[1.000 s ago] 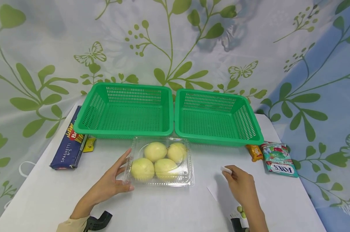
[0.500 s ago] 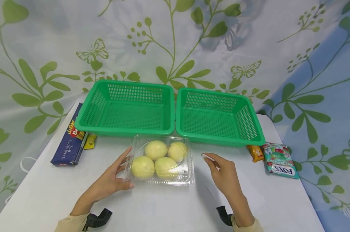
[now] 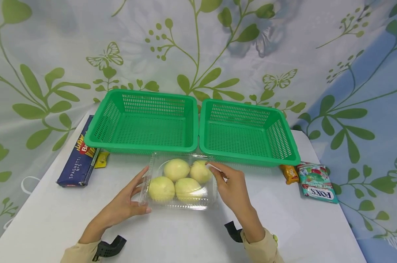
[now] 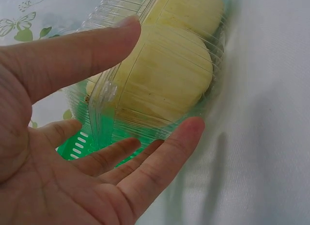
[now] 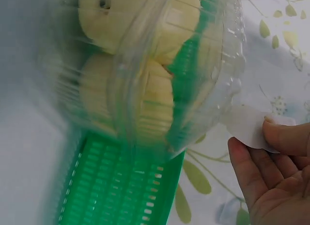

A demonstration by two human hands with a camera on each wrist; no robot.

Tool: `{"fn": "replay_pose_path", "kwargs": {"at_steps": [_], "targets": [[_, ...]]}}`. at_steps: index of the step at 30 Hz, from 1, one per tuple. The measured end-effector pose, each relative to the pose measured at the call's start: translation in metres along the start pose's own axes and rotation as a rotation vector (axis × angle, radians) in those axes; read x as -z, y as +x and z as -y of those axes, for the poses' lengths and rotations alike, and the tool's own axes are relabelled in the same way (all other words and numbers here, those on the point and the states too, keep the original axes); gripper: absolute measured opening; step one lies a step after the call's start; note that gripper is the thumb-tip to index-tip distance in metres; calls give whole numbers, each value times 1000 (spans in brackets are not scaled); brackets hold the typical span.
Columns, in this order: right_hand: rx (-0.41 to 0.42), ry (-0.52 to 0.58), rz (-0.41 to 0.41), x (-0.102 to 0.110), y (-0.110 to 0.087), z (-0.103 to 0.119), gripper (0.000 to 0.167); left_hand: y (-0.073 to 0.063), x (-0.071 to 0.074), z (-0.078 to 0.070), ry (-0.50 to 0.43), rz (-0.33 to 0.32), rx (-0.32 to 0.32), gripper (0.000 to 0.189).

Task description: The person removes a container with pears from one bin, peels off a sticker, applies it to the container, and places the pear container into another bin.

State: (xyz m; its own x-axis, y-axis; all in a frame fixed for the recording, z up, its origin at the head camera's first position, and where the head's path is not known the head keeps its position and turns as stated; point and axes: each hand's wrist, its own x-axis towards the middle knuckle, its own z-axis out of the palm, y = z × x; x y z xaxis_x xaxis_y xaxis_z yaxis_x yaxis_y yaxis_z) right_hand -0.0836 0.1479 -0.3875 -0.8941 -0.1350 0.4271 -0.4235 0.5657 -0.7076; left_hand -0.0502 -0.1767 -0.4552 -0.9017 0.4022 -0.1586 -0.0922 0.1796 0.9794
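Note:
A clear plastic clamshell box (image 3: 188,206) holding several pale yellow round fruits (image 3: 176,170) sits on the white table in front of the baskets. At the box's left side is my left hand (image 3: 121,202), thumb and fingers spread along its edge; the left wrist view shows the fingers (image 4: 164,162) fairly straight. Over the lid's right part, my right hand (image 3: 233,188) pinches a small white sticker (image 5: 247,128) between thumb and forefinger. The sticker's round edge overlaps the box's lid edge in the right wrist view.
Two green plastic baskets, left (image 3: 149,148) and right (image 3: 248,159), stand side by side behind the box. A blue spaghetti pack (image 3: 76,166) and a small yellow packet (image 3: 101,160) lie left. An orange packet (image 3: 289,174) and a Fox's bag (image 3: 318,182) lie right.
My right hand has moved left with the white sticker, from the bare table at the right to over the box's lid. The left hand has stayed at the box's left side.

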Motion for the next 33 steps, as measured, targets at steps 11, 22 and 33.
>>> {"fn": "replay_pose_path", "kwargs": {"at_steps": [11, 22, 33], "targets": [[135, -63, 93, -20, 17, 2, 21, 0, -2, 1, -34, 4, 8, 118], [296, -18, 129, -30, 24, -6, 23, 2, 1, 1, 18, -2, -2, 117], [327, -106, 148, -42, 24, -5, 25, 1, 0, 1, 4, -1, -16, 117]]}}
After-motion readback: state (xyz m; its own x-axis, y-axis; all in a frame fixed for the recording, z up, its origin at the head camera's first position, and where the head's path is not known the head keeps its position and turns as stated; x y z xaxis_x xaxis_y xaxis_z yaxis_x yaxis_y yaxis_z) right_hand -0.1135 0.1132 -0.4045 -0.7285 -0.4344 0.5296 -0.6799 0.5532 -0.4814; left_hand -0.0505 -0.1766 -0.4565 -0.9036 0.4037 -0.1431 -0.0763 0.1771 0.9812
